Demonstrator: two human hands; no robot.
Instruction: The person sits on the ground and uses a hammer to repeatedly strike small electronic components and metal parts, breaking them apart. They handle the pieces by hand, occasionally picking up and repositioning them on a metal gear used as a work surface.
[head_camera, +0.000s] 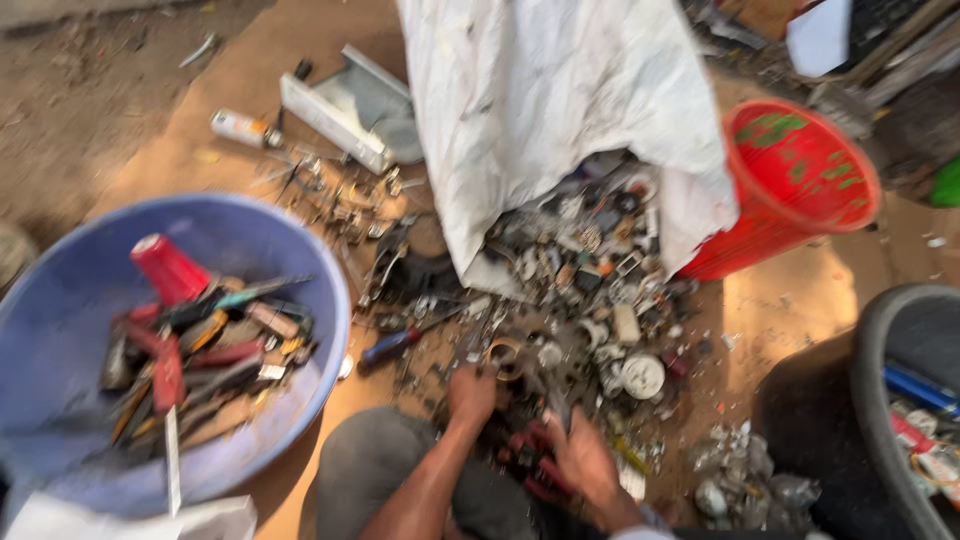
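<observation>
My left hand (470, 395) reaches into a heap of small metal and plastic scrap (585, 290) on the ground. Its fingers are curled among the pieces just below a brownish ring-shaped part (503, 352); blur hides what it holds. My right hand (582, 462) lies lower right, closed over a red-handled tool (530, 468) close to my knee (365, 460). The heap spills from the mouth of a white woven sack (540, 90) lying above my hands.
A blue basin (60, 340) at left holds red-handled tools and a red cup (168, 268). A tipped red bucket (800, 180) lies at right, a dark tub (880, 400) at far right. A white metal bracket (335, 115), a spray can (240, 128) and a blue-handled screwdriver (392, 346) lie on brown cardboard.
</observation>
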